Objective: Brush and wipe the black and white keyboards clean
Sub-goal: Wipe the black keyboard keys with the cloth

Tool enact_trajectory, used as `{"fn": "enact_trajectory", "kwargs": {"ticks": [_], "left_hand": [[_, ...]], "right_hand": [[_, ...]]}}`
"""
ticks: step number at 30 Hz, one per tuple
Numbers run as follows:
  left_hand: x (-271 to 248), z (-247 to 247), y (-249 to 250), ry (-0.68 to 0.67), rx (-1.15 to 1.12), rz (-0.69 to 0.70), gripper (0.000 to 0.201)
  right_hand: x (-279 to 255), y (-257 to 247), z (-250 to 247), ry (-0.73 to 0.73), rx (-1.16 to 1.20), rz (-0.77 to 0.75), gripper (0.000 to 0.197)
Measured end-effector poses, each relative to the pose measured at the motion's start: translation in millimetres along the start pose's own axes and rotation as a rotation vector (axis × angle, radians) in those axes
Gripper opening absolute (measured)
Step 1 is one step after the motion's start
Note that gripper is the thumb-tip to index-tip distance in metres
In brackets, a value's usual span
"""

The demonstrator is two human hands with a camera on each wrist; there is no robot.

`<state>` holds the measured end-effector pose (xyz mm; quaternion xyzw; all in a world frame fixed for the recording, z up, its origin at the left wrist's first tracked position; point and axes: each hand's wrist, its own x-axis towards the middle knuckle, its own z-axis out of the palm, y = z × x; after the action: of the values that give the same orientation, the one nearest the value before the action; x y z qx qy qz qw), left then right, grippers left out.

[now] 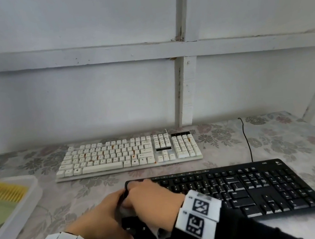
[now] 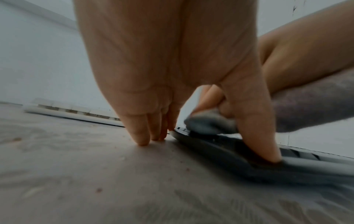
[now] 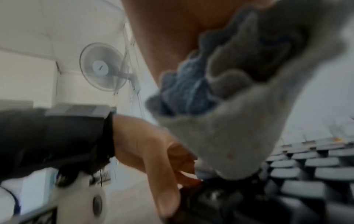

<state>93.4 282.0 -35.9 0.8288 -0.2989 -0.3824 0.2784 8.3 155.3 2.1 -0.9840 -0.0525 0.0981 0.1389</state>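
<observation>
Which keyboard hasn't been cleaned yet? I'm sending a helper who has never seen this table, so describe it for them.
On the floral-covered table, two keyboards lie in front of the pale wall. Take the white keyboard, at the back nearest the wall, beyond the black keyboard where both hands work. It alone has cream keys flecked with orange crumbs.

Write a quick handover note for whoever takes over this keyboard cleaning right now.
Right hand: grips a grey cloth, pressing it on the left end of the black keyboard.
Left hand: steadies that keyboard's left edge, thumb on its front edge.
White keyboard: behind it, with orange crumbs between the keys.
Brush: in the tray on the left.
Done: black keyboard wiping begun.
Left: finish it, then clean the white one.
</observation>
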Motion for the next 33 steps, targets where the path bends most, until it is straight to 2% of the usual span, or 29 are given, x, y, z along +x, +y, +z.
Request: {"fn": "enact_trajectory", "kwargs": {"ticks": [3, 5, 7, 14, 17, 19, 21, 24, 27, 31, 33], "left_hand": [[1.3, -0.2, -2.3, 0.004, -0.007, 0.009, 0.109], [0.3, -0.2, -4.5, 0.007, -0.043, 0.019, 0.106], [0.6, 0.0, -8.4, 0.014, -0.028, 0.026, 0.117], [-1.9, 0.1, -10.2, 0.003, -0.029, 0.015, 0.132], [-1.5, 0.4, -10.0, -0.005, -0.004, 0.017, 0.144], [-0.3, 0.5, -8.2, 0.008, 0.001, 0.013, 0.131], [0.9, 0.7, -7.6, 0.004, -0.027, 0.010, 0.122], [1.7, 0.8, -9.1, -0.006, -0.049, 0.010, 0.123], [4.0, 0.1, -13.5, -0.012, -0.052, 0.020, 0.124], [5.5, 0.0, -13.4, -0.014, -0.060, 0.052, 0.110], [6.0, 0.2, -14.4, -0.014, -0.058, 0.059, 0.109]], "right_hand": [[-7.4, 4.7, 7.3, -0.011, -0.050, 0.028, 0.016], [-20.2, 15.9, 3.7, -0.007, -0.083, 0.054, 0.040], [-34.2, 33.1, -0.3, 0.024, -0.093, 0.123, 0.047], [-72.8, 80.2, -10.7, 0.024, -0.141, 0.353, 0.040], [-75.3, 89.3, -21.0, 0.023, -0.143, 0.386, 0.040], [-72.1, 86.5, -24.2, 0.032, -0.081, 0.355, 0.035], [-67.7, 80.3, -17.6, 0.036, -0.008, 0.293, 0.019], [-72.3, 83.3, -1.8, 0.045, -0.023, 0.212, 0.028], [-93.0, 103.4, -2.3, 0.046, -0.099, 0.263, 0.029], [-123.2, 126.7, -10.3, 0.079, -0.137, 0.337, 0.024], [-133.8, 135.5, -13.4, 0.043, -0.181, 0.391, 0.023]]}}
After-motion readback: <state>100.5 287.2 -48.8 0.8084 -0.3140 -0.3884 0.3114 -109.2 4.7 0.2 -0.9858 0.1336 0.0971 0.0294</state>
